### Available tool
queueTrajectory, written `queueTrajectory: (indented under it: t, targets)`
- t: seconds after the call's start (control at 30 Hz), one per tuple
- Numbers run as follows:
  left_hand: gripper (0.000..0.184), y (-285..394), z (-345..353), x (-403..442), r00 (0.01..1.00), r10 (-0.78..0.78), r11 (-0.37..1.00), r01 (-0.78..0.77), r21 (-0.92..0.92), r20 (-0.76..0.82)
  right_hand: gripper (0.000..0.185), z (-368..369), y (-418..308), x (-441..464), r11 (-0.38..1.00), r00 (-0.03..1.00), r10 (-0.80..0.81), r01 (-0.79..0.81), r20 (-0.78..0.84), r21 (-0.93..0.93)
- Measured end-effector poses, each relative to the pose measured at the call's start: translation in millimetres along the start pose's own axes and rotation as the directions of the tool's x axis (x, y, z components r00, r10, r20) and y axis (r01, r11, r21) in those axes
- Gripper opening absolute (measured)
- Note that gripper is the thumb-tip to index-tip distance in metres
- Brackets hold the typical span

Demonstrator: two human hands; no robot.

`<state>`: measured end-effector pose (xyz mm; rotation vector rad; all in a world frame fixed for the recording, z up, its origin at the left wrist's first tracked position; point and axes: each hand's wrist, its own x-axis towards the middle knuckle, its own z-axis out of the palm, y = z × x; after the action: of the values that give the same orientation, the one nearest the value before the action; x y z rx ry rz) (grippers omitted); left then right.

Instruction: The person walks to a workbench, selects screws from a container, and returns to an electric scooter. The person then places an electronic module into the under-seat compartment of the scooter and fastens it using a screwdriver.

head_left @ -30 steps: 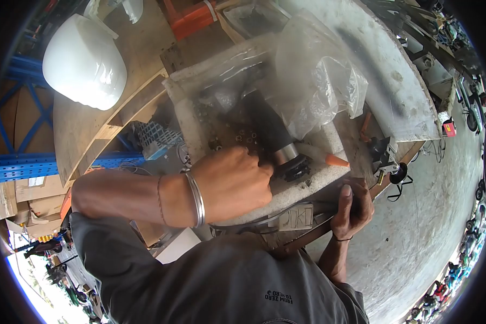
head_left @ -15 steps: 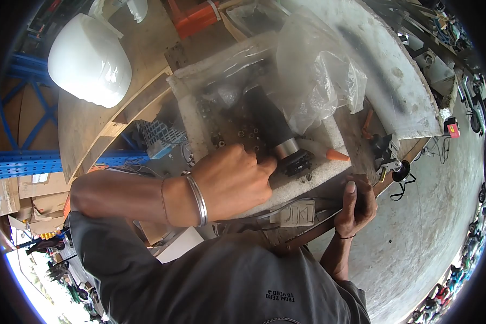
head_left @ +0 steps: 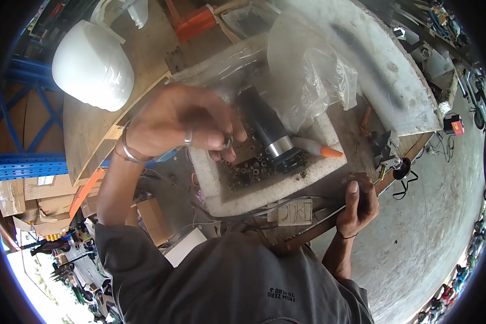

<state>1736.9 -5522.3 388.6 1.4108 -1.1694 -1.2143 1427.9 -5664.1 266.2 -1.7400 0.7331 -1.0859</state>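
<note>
L hand [head_left: 173,116] is up over the L side of the foam box [head_left: 215,201], thumb + fingers pinching a small metal pc [head_left: 228,143], too blurry to ID. Loose nuts [head_left: 252,173] in the box below, next to a blk cylinder w/ silver band [head_left: 260,121]. R hand [head_left: 357,208] curled by bench edge, can't tell if gripping anything tbh.
</note>
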Motion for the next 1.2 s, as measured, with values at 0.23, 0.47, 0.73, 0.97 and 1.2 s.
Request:
queueTrajectory:
  t: [0.23, 0.47, 0.73, 0.97, 1.2]
  targets:
    - [0.034, -23, 8, -3, 0.94, 0.013, 0.804, -0.213, -0.555, -0.342, 0.016, 0, 6, 1, 0.999, 0.999, -0.029, 0.029, 0.018, -0.018]
    - [0.017, -5, 29, -1, 0.986, 0.099, 0.786, -0.159, 0.598, 0.131, 0.02, 4, 3, -1, 1.0, 1.0, 0.018, -0.018, 0.021, -0.006]
    - [0.009, 3, 43, 17, 0.893, -0.291, 0.348, -0.237, 0.907, 0.344, 0.021, 5, 2, -1, 0.999, 1.0, 0.031, -0.031, -0.007, -0.028]
    - [0.012, -5, 44, 24, 0.88, -0.362, 0.353, -0.176, 0.919, 0.308, 0.021, 2, 2, -2, 0.997, 0.997, 0.072, -0.072, -0.017, -0.024]
    - [0.015, -10, 36, 32, 0.852, -0.441, 0.379, -0.107, 0.919, 0.281, 0.02, 3, 1, -2, 0.997, 0.998, 0.061, -0.062, -0.015, -0.046]
